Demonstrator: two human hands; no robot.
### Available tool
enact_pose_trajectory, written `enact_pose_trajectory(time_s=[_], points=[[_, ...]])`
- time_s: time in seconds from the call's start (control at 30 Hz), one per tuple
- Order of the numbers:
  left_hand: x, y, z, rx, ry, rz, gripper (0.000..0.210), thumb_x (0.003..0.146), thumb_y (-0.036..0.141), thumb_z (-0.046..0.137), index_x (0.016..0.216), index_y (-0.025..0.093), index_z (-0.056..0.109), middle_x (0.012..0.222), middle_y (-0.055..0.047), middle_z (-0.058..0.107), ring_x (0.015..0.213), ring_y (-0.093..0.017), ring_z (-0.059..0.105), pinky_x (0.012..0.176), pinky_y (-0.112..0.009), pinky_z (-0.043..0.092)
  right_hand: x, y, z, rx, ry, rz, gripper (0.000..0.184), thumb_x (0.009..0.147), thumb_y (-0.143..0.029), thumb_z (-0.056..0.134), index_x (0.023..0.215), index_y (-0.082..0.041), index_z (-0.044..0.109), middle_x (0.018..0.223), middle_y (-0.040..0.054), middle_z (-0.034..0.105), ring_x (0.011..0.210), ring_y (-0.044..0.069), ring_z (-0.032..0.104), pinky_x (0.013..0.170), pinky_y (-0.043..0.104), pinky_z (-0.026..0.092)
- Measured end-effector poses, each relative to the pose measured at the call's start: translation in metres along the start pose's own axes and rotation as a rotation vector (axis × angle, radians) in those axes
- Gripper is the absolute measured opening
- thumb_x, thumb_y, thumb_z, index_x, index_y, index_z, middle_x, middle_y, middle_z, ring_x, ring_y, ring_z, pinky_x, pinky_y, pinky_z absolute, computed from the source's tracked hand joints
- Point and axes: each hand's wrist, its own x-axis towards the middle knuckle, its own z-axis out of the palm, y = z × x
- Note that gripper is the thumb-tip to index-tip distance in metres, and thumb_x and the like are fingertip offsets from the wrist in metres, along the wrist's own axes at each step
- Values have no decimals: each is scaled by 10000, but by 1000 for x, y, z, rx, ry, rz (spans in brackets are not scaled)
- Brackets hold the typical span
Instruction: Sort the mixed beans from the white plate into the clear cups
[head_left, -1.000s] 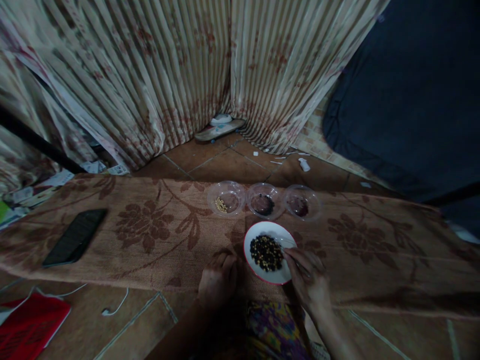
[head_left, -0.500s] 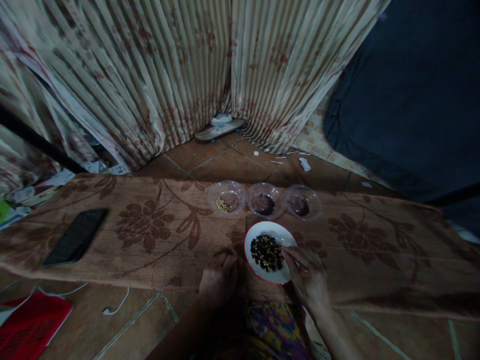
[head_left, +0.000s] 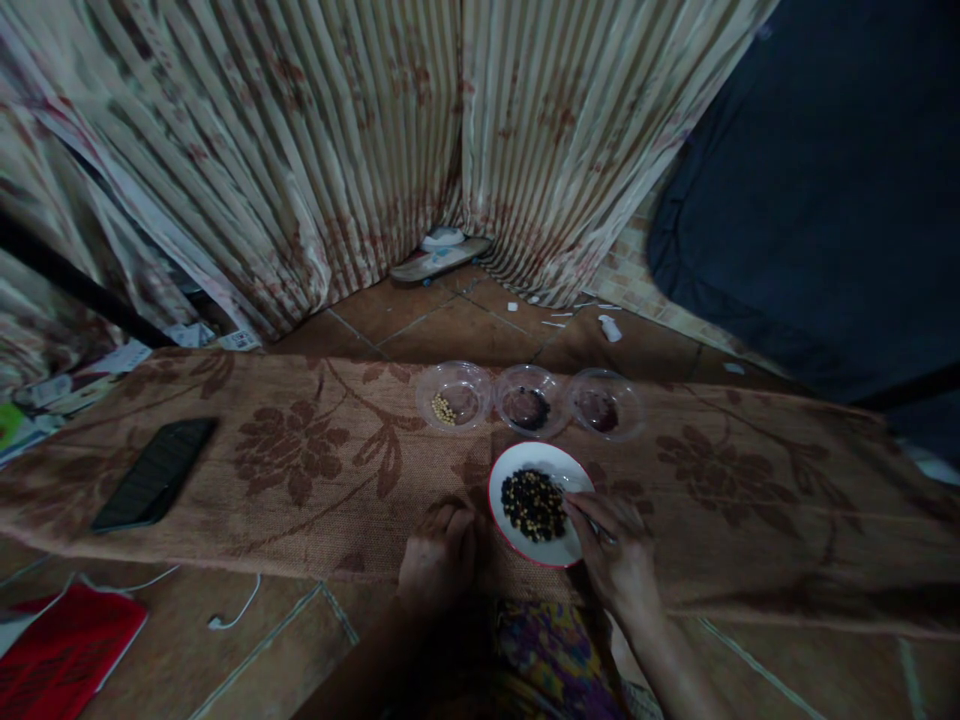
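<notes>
A white plate with a red rim holds a mixed heap of dark and yellowish beans. Over its right edge, my right hand pinches a thin, shiny metal tool that looks like tweezers, close to the heap; the fingers mostly hide it. To the left of the plate, my left hand rests on the cloth, fingers curled in, holding nothing visible. Beyond the plate stand three clear plastic bowls in a row: the left bowl has yellowish beans, the middle bowl black ones, the right bowl dark reddish ones.
A brown flowered cloth covers the long, narrow table. On its left part lies a black phone. A red bag and a white cable are on the tiled floor. Beneath the curtains sits a skateboard.
</notes>
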Motion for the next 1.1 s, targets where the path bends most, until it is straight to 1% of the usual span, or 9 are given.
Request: enact_pose_trajectory(time_s=[0.3, 0.47, 0.53, 0.67, 0.73, 0.8, 0.87, 0.93, 1.1], points=[[1, 1, -2, -27, -4, -6, 168, 948, 219, 420, 844, 218, 553, 794, -25, 603, 773, -160, 582, 691, -283, 473, 0, 0, -1, 31, 32, 13, 169, 913, -339, 587, 924, -238, 722, 898, 42, 751, 826, 212, 673, 787, 382, 474], [0, 0, 0, -22, -3, -4, 156, 941, 210, 429, 849, 215, 555, 798, -24, 603, 775, -160, 580, 688, -277, 472, 5, -4, -8, 103, 71, 128, 188, 898, -374, 594, 911, -248, 733, 880, 50, 746, 829, 219, 662, 773, 374, 479], [0, 0, 0, -23, -2, -6, 154, 938, 202, 432, 849, 216, 557, 802, -23, 605, 781, -160, 580, 686, -274, 470, 15, -8, -8, 148, 114, 195, 197, 884, -389, 606, 897, -241, 735, 881, 57, 743, 830, 220, 661, 767, 368, 485], [0, 0, 1, -29, 6, -3, 170, 941, 191, 417, 861, 218, 564, 804, -21, 606, 778, -157, 578, 677, -267, 468, 54, -18, -3, 290, 285, 314, 235, 866, -413, 613, 883, -206, 722, 904, 67, 735, 845, 216, 668, 778, 357, 503], [0, -1, 1, -30, 10, 5, 172, 940, 187, 413, 874, 217, 568, 809, -22, 608, 784, -158, 579, 686, -269, 472, 73, -24, 0, 367, 306, 322, 250, 880, -409, 590, 885, -192, 716, 949, 76, 729, 888, 214, 670, 817, 359, 504], [0, -1, 1, -30, 10, 7, 169, 940, 189, 414, 882, 215, 570, 812, -24, 607, 794, -160, 579, 697, -271, 476, 81, -28, 1, 398, 320, 325, 249, 877, -402, 593, 881, -186, 716, 953, 80, 727, 906, 214, 670, 837, 359, 503], [0, -1, 1, -34, 3, 4, 170, 943, 196, 412, 877, 213, 568, 814, -26, 604, 799, -159, 577, 705, -272, 479, 76, -28, -1, 396, 328, 350, 247, 863, -407, 610, 885, -187, 720, 952, 82, 727, 887, 214, 672, 808, 350, 510], [0, -1, 1, -35, -5, 1, 177, 947, 207, 414, 851, 212, 562, 809, -26, 599, 794, -156, 573, 706, -272, 476, 60, -24, -3, 362, 299, 388, 249, 847, -420, 627, 883, -193, 723, 946, 82, 729, 854, 214, 672, 763, 343, 514], [0, -1, 2, -6, 6, -5, 172, 950, 216, 422, 834, 210, 550, 796, -23, 592, 771, -154, 569, 691, -274, 464, 18, -8, -13, 271, 133, 428, 274, 842, -461, 622, 882, -214, 733, 922, 78, 735, 867, 236, 669, 751, 363, 515]])
